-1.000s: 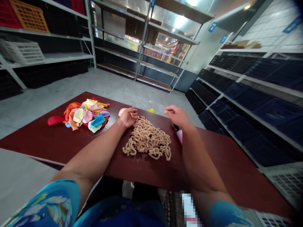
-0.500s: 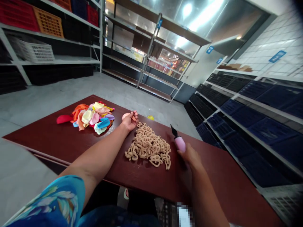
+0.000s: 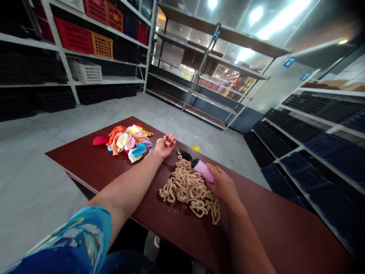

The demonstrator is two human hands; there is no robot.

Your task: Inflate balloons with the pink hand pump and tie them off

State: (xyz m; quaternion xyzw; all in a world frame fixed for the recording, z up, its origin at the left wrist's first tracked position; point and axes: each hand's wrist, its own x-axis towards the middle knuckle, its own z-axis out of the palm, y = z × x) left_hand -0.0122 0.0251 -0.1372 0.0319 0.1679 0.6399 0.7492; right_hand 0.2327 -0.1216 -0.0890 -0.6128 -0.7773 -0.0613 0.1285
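R hand [image 3: 224, 183] grips pink pump [image 3: 204, 171], nozzle [image 3: 186, 155] nr L hand [image 3: 162, 149] holding orange balloon [image 3: 167, 143].

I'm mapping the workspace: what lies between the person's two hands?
In the head view, the pink-handled tool, held in the right hand, extends towards the left hand, with tan coils below it.

On the table [image 3: 265, 213] before me, balloons [image 3: 129, 142] lie left of the heap of loops [image 3: 185, 182], with shelves [image 3: 205, 115] behind.
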